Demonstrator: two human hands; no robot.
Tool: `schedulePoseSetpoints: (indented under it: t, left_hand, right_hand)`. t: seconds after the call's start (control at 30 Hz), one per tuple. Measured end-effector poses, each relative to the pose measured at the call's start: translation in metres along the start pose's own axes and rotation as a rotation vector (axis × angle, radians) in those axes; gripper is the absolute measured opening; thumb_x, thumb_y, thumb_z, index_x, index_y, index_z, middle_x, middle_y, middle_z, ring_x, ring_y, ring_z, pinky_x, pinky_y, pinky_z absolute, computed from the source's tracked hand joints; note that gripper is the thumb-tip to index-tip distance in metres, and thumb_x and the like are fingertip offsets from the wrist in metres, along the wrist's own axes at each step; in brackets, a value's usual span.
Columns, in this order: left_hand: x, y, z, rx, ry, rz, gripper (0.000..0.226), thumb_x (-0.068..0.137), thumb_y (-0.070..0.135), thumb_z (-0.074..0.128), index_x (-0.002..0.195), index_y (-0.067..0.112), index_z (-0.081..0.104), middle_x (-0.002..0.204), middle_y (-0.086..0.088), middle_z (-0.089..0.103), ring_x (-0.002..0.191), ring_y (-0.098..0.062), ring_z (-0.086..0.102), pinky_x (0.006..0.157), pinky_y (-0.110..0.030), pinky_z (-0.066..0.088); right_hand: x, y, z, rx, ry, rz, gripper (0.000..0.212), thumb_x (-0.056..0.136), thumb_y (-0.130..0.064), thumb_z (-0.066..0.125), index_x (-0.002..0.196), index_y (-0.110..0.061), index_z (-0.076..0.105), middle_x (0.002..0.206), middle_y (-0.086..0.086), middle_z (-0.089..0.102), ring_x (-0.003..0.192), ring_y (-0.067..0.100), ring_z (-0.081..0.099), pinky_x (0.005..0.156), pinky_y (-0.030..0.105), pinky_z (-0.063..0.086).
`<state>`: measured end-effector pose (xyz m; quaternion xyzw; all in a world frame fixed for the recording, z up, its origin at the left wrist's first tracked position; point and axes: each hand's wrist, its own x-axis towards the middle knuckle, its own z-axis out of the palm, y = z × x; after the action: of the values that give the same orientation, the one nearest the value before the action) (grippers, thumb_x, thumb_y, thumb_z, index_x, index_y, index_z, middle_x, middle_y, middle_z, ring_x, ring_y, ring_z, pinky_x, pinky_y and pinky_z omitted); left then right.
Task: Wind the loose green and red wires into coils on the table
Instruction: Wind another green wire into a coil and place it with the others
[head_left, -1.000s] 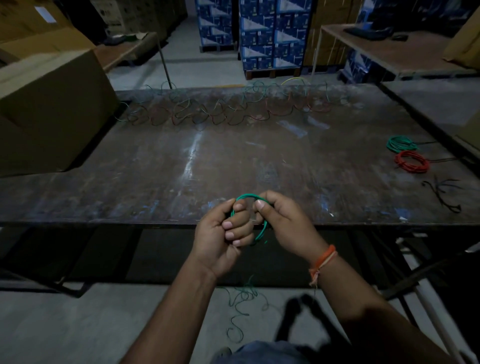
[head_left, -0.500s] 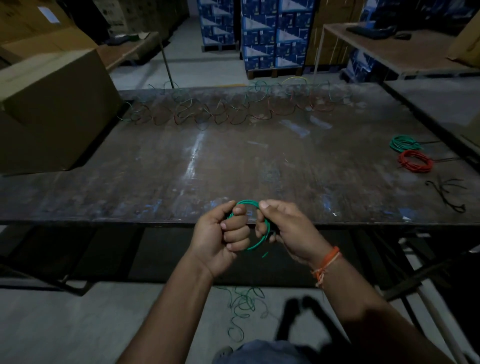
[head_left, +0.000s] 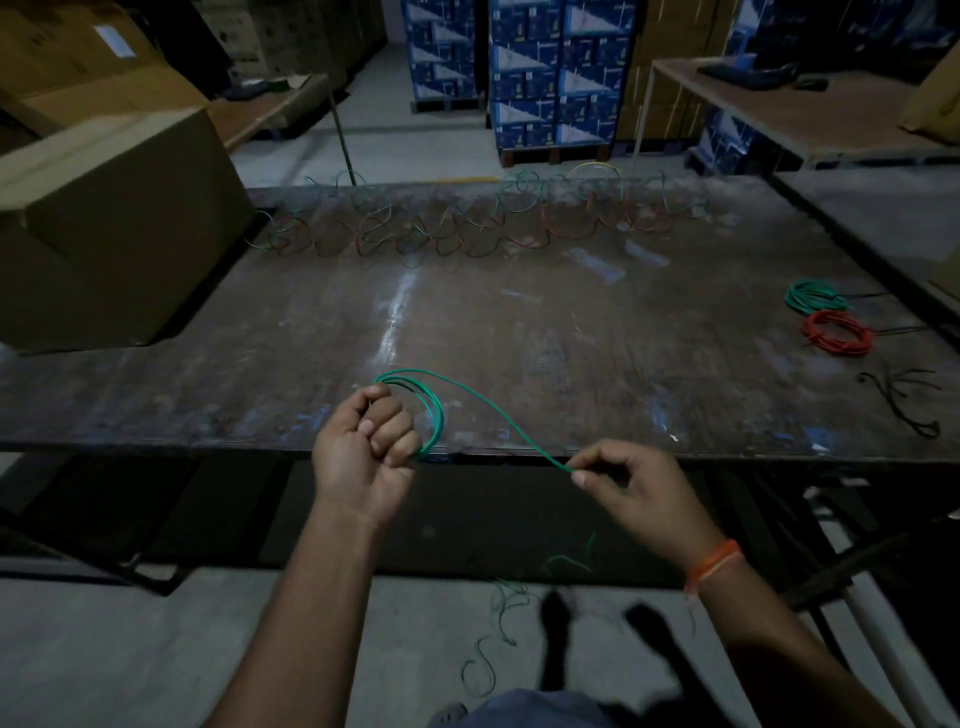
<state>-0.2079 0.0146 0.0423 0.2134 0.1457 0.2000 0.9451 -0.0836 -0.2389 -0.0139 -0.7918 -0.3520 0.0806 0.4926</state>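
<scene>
Green wire (head_left: 488, 410) runs diagonally over the tabletop (head_left: 571, 338) near edge, from a coil standing upright in the left hand (head_left: 363, 447), fist clenched round it, down-right to the right hand (head_left: 623, 488), pinching the strand, palm down.
</scene>
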Motion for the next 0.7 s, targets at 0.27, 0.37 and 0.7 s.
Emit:
schedulePoseSetpoints:
  t: [0.27, 0.37, 0.7]
  left_hand:
    - [0.0, -0.041, 0.007, 0.428, 0.075, 0.208, 0.028, 0.105, 0.016, 0.032, 0.081, 0.012, 0.045, 0.05, 0.0, 0.041, 0.041, -0.013, 0.042, 0.042, -0.021, 0.037]
    - [-0.005, -0.052, 0.01, 0.585, 0.027, 0.206, 0.029, 0.106, 0.015, 0.032, 0.081, 0.009, 0.046, 0.049, -0.004, 0.048, 0.039, -0.015, 0.046, 0.043, -0.021, 0.04]
    - [-0.021, -0.058, 0.016, 0.548, -0.182, -0.166, 0.029, 0.097, 0.022, 0.039, 0.072, 0.012, 0.05, 0.048, 0.006, 0.022, 0.041, -0.007, 0.01, 0.043, -0.014, 0.012]
  right_hand:
    - [0.002, -0.076, 0.008, -0.126, -0.197, -0.479, 0.008, 0.095, -0.017, 0.067, 0.099, -0.016, 0.074, 0.087, 0.002, 0.061, 0.08, 0.017, 0.061, 0.07, 0.037, 0.05]
    - [0.008, -0.086, 0.013, -0.076, -0.161, -0.51, 0.01, 0.095, -0.014, 0.067, 0.102, -0.013, 0.075, 0.089, 0.002, 0.06, 0.081, 0.016, 0.06, 0.07, 0.036, 0.05]
    - [0.04, -0.09, 0.012, -0.021, 0.023, -0.421, 0.006, 0.09, -0.008, 0.072, 0.094, -0.012, 0.074, 0.084, -0.001, 0.064, 0.081, 0.012, 0.062, 0.071, 0.029, 0.05]
